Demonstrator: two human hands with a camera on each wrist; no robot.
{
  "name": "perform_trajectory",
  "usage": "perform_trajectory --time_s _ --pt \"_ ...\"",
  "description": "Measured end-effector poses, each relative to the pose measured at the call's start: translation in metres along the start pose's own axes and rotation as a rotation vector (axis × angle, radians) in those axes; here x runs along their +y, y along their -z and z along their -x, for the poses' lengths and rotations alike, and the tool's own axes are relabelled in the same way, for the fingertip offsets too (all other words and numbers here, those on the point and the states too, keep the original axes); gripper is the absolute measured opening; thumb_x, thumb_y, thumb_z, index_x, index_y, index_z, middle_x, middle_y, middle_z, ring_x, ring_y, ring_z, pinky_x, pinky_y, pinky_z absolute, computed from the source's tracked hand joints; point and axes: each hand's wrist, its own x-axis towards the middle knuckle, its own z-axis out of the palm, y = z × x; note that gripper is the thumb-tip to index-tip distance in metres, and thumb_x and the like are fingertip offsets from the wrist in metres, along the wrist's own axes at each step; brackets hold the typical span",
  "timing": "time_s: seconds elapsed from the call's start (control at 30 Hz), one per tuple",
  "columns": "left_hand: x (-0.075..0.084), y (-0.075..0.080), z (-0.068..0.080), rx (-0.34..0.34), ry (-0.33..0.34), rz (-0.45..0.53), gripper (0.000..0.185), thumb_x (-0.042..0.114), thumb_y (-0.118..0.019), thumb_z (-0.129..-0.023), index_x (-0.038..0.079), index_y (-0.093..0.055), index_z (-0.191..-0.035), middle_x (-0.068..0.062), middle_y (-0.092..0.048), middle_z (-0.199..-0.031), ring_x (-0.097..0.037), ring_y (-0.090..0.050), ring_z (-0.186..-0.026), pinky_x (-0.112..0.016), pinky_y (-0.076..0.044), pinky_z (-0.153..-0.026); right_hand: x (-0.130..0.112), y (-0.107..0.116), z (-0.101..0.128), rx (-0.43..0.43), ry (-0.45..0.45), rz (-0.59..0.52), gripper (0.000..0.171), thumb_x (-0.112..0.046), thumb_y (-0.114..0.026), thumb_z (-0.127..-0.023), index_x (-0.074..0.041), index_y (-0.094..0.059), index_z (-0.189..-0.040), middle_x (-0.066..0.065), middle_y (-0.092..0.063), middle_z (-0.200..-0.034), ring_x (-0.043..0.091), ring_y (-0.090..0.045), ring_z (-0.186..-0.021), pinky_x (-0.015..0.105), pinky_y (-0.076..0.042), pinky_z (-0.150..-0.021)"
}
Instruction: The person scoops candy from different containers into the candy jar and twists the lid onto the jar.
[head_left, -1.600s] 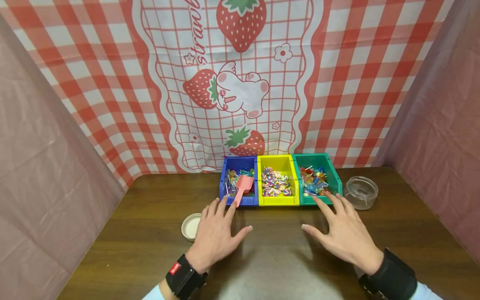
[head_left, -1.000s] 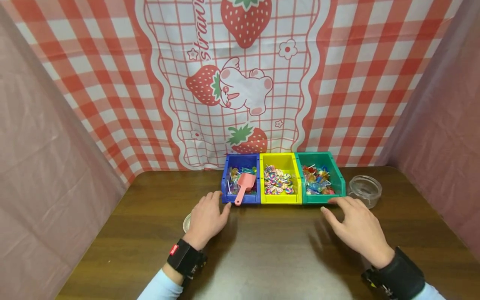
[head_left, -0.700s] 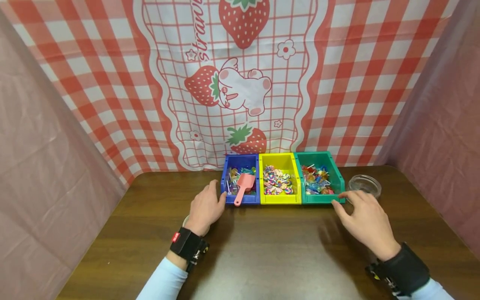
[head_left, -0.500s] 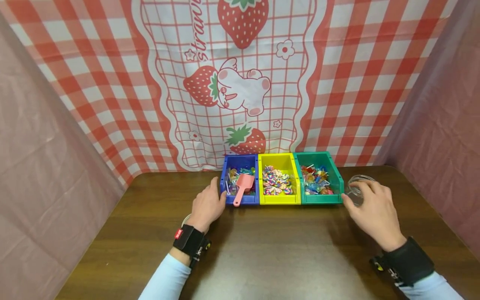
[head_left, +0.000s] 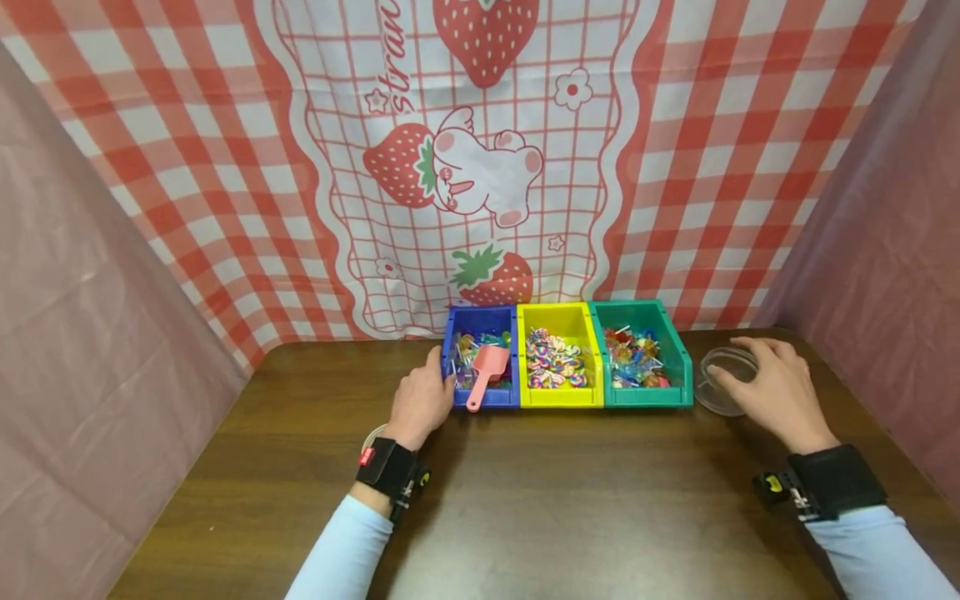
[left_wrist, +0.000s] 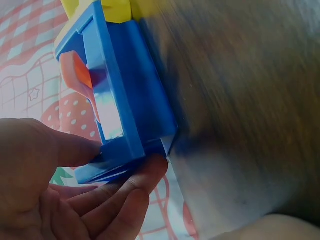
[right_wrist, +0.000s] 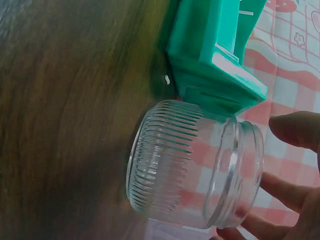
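At the left side of the blue bin, my left hand pinches the side wall. In the left wrist view the thumb lies over the rim of the blue bin and the fingers lie against its outside. A pink scoop rests in this bin, handle over the front. My right hand is spread around the mouth of a clear glass jar. The right wrist view shows the thumb apart from the glass jar, with fingers behind its rim; whether they touch is unclear.
A yellow bin and a green bin adjoin the blue one, all holding small lollipop-like pieces. A round lid lies partly hidden behind my left wrist. A checked strawberry cloth hangs behind the brown table.
My left hand has moved forward from above the table and taken hold of the blue bin's side. My right hand has moved right, from before the green bin to the jar.
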Motion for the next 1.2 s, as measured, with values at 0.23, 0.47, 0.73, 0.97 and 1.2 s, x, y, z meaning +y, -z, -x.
perform_trajectory --time_s 0.23,0.47,0.73,0.97,1.2 --pt "0.0 -0.004 -0.004 0.023 -0.055 -0.027 0.041 0.018 -0.065 -0.095 0.001 -0.054 -0.131 -0.024 -0.07 -0.094 -0.041 -0.069 -0.08 -0.054 -0.053 -0.067 0.006 -0.001 -0.001 -0.017 0.044 0.01 0.046 -0.028 -0.071 -0.091 0.005 -0.06 -0.122 0.034 -0.054 -0.122 0.053 -0.04 -0.119 0.067 -0.026 -0.095" --pt "0.0 -0.002 -0.005 0.045 -0.091 -0.063 0.046 0.021 -0.071 -0.093 0.0 -0.057 -0.132 -0.025 -0.07 -0.094 -0.043 -0.069 -0.079 -0.054 -0.053 -0.069 0.007 0.002 -0.004 -0.068 0.064 0.029 0.056 -0.034 -0.073 -0.091 0.005 -0.058 -0.128 0.034 -0.057 -0.124 0.053 -0.049 -0.112 0.067 -0.035 -0.088" --pt "-0.002 -0.004 -0.006 0.045 -0.086 -0.054 0.042 0.022 -0.071 -0.093 0.001 -0.059 -0.127 -0.024 -0.07 -0.093 -0.042 -0.069 -0.08 -0.053 -0.053 -0.068 0.007 0.01 -0.002 -0.171 0.012 0.047 0.066 -0.042 -0.073 -0.09 0.007 -0.055 -0.129 0.034 -0.055 -0.123 0.052 -0.051 -0.108 0.067 -0.04 -0.08" --pt "-0.002 -0.005 -0.005 0.041 -0.073 -0.056 0.036 0.021 -0.071 -0.093 -0.001 -0.06 -0.12 -0.023 -0.07 -0.091 -0.041 -0.069 -0.079 -0.052 -0.053 -0.066 0.004 0.016 -0.002 -0.239 0.004 0.068 0.07 -0.043 -0.075 -0.088 0.009 -0.052 -0.129 0.035 -0.054 -0.12 0.05 -0.052 -0.104 0.063 -0.043 -0.076" --pt "-0.001 -0.003 -0.005 0.038 -0.071 -0.046 0.035 0.021 -0.071 -0.093 0.0 -0.061 -0.118 -0.022 -0.07 -0.09 -0.04 -0.069 -0.078 -0.052 -0.052 -0.066 0.0 0.022 -0.004 -0.275 -0.001 0.096 0.073 -0.046 -0.077 -0.085 0.011 -0.055 -0.125 0.035 -0.057 -0.117 0.05 -0.055 -0.101 0.063 -0.044 -0.075"
